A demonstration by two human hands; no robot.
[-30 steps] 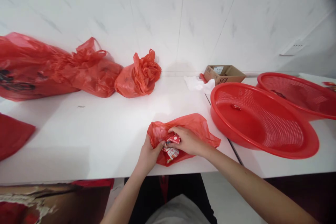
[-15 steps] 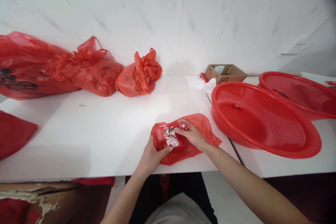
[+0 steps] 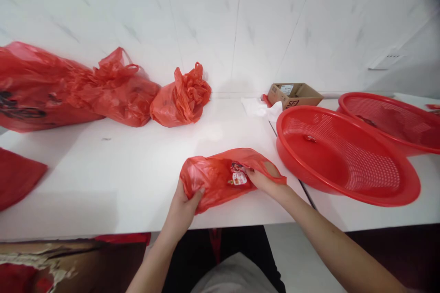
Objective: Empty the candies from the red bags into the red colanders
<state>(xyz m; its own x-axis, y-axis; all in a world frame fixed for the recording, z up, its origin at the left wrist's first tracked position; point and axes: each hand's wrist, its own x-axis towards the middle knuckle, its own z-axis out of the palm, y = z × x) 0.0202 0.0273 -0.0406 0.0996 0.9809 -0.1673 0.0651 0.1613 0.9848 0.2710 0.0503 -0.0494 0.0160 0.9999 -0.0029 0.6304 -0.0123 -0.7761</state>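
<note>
A thin red plastic bag [image 3: 216, 187] lies on its side at the table's front edge. My left hand [image 3: 184, 206] grips its left, closed end, thumb on top of the film. My right hand [image 3: 261, 179] reaches into the bag's open right side. Its fingertips, partly covered by the film, close on small red-and-white printed packets [image 3: 239, 177] inside the opening. How many packets there are I cannot make out.
Two red plastic sieve baskets [image 3: 347, 194] stand at the right, the nearer with a small packet inside. An open cardboard box [image 3: 302, 100] and white paper [image 3: 256, 107] lie behind. Filled red bags [image 3: 180, 105] line the wall; red material [image 3: 20, 176] lies at the left edge.
My left hand has moved left with the bag's end, stretching the bag out. My right hand has gone into the bag, and the packets now sit farther right, inside its opening.
</note>
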